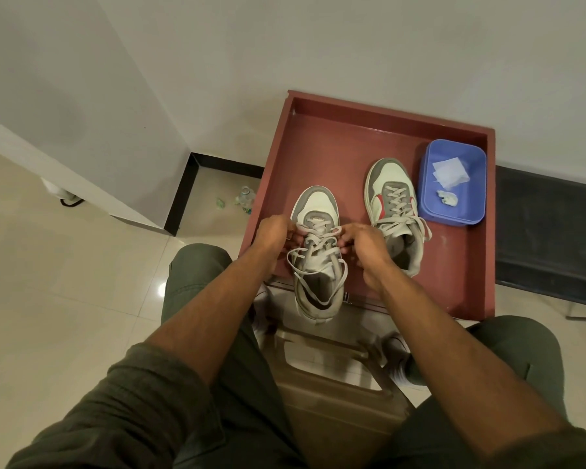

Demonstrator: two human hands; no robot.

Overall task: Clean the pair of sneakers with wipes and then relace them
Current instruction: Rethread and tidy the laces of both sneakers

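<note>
Head view is showing the near sneaker (pixel 317 255) sitting at frame centre on the tray's (pixel 335 157) front edge, heel hanging toward the person, likely pulled close so both hands can reach its eyelets. Left hand (pixel 274 231) and right hand (pixel 366 242) are flanking it, each with fingers curled and pinching a strand of lace (pixel 313 265), apparently drawing it even across the tongue. Loose loops are lying over the collar, so the lacing looks unfinished. Right of it and farther up, the second sneaker (pixel 394 211) is standing apart, already laced, ends trailing. At the tray's upper right, a blue tub (pixel 427 201) is holding one flat wipe (pixel 450 172) and one crumpled wipe (pixel 447 198), seemingly parked aside as done with. Count: two sneakers, two wipes, one tub, one tray.
</note>
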